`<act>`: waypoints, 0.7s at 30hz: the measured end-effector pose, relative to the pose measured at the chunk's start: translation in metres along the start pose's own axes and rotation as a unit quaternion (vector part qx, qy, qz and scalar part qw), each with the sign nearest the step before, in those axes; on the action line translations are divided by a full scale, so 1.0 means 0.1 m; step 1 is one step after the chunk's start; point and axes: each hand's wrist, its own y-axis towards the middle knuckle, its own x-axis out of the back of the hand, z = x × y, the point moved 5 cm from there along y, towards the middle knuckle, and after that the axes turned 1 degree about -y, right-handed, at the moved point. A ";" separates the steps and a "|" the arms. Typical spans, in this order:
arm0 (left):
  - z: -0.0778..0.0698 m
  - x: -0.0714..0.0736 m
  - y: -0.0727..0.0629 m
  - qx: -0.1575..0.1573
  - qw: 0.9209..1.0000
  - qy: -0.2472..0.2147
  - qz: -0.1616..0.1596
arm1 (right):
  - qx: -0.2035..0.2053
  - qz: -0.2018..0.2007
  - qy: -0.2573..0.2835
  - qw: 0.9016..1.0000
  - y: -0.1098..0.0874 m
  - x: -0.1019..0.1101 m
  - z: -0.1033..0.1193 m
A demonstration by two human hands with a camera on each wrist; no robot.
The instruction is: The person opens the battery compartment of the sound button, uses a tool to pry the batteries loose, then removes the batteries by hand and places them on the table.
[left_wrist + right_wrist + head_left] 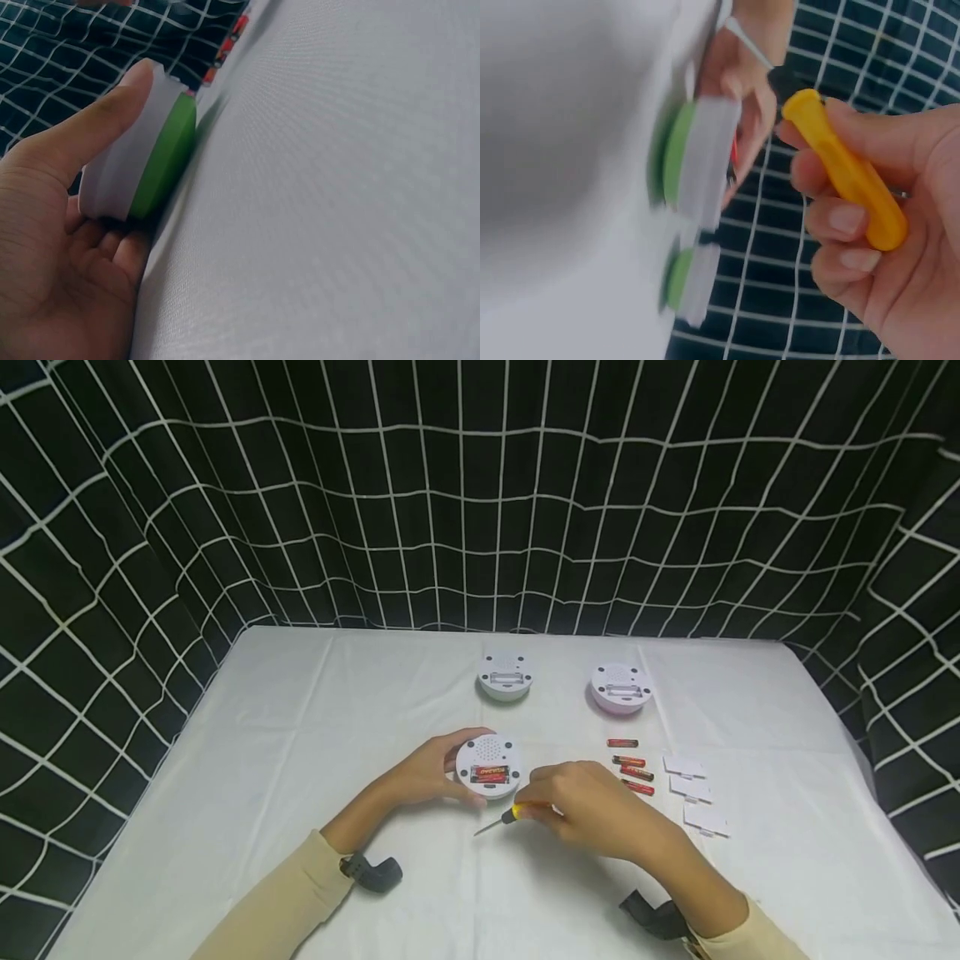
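Observation:
My left hand (431, 772) grips a round white battery device (489, 745) by its sides, thumb at the near edge and fingers at the far edge. Its underside faces up, showing a speaker grille, dark feet and two red batteries (491, 775) in the uncovered compartment. In the left wrist view the device (124, 161) has a green lower part close against the white cloth. My right hand (592, 806) holds a screwdriver (847, 169) by its yellow handle. In the head view the screwdriver's thin shaft (489, 827) points left, just in front of the device, with the tip apart from it.
Behind stand two similar devices, one greenish (506, 687) and one pinkish (619, 708), their compartments holding no batteries. Several red batteries (622, 743) lie right of centre, beside three white battery covers (703, 819). A dark netted curtain (480, 502) surrounds the white table (285, 760).

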 end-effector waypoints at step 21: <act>0.00 0.00 0.00 0.005 1.000 0.001 -0.001 | 0.010 0.101 0.030 0.994 0.02 -0.31 0.21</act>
